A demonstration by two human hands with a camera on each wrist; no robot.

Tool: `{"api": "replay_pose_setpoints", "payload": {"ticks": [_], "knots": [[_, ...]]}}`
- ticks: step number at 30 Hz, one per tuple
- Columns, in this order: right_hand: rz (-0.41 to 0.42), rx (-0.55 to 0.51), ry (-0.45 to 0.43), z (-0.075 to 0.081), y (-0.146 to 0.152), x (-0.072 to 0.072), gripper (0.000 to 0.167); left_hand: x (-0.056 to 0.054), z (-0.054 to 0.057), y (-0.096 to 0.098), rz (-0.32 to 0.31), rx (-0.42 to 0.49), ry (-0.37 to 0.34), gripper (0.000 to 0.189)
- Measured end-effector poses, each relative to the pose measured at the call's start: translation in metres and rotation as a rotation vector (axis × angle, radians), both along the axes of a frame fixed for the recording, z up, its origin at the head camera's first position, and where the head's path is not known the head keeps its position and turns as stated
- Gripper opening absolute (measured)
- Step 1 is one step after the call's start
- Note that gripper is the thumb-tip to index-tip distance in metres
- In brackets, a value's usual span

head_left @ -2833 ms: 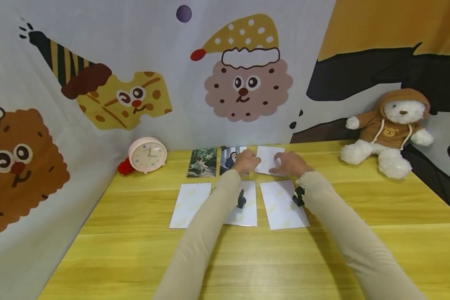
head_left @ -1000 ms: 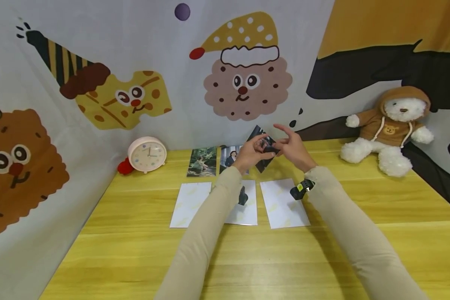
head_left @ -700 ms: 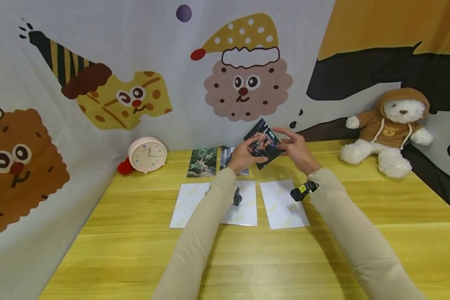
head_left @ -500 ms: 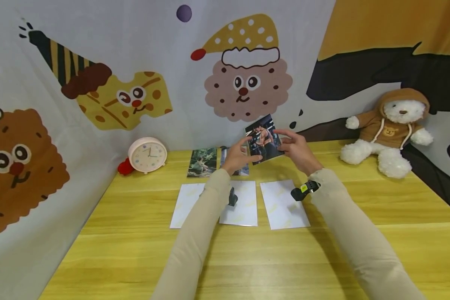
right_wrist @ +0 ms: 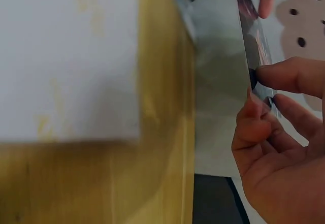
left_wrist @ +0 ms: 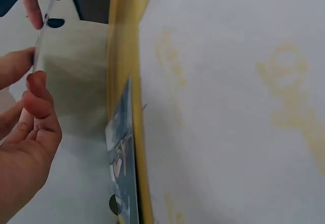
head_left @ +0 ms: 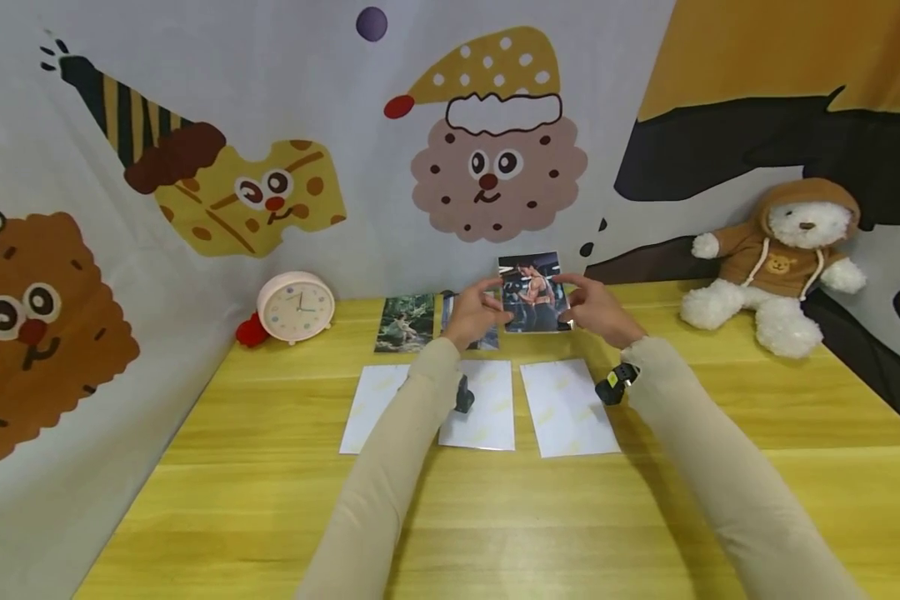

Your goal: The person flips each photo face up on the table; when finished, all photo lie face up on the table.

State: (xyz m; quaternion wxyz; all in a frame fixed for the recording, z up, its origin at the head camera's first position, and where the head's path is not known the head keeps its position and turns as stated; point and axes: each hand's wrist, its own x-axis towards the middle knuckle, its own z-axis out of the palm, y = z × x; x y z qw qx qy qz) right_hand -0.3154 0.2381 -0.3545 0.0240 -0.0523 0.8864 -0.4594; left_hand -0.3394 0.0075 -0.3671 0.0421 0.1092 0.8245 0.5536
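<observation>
Both hands hold a photo print [head_left: 532,292] by its side edges, raised off the back of the table, picture side toward the head camera. My left hand [head_left: 474,315] pinches its left edge between thumb and fingers; my right hand [head_left: 600,310] pinches the right edge. In the left wrist view the print [left_wrist: 43,38] appears edge-on in the fingers. The right wrist view shows the right hand [right_wrist: 284,153] gripping the glossy print [right_wrist: 252,43]. A forest photo [head_left: 407,323] lies to the left. Another photo [head_left: 487,340] is partly hidden behind the left hand.
Three white sheets with faint yellow marks lie in a front row: left [head_left: 373,400], middle [head_left: 487,408], right [head_left: 568,408]. An alarm clock [head_left: 297,308] stands back left, a teddy bear [head_left: 783,258] back right. A cartoon-print cloth [head_left: 375,183] hangs behind the wooden table [head_left: 495,525].
The back-right print lay white side up under both hands; it has been lifted and turned picture side to view. Its tilt has since straightened, and it has come slightly lower.
</observation>
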Motion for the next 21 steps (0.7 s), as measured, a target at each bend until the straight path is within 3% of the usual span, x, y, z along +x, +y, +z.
{"api": "replay_pose_setpoints", "payload": {"ticks": [7, 11, 16, 21], "knots": [[0.003, 0.163, -0.060, -0.008, 0.003, -0.006, 0.070, 0.003, -0.005, 0.011, 0.055, -0.083, -0.047, 0.055], [-0.014, 0.176, -0.106, -0.016, 0.004, -0.010, 0.070, 0.004, -0.009, 0.015, 0.077, -0.152, -0.042, 0.050], [-0.029, 0.194, -0.106, -0.021, 0.003, -0.013, 0.069, 0.003, -0.012, 0.018, 0.088, -0.232, -0.016, 0.056], [-0.022, 0.234, -0.097, -0.018, 0.004, -0.020, 0.071, -0.006, -0.010, 0.025, 0.067, -0.357, 0.005, 0.051]]}}
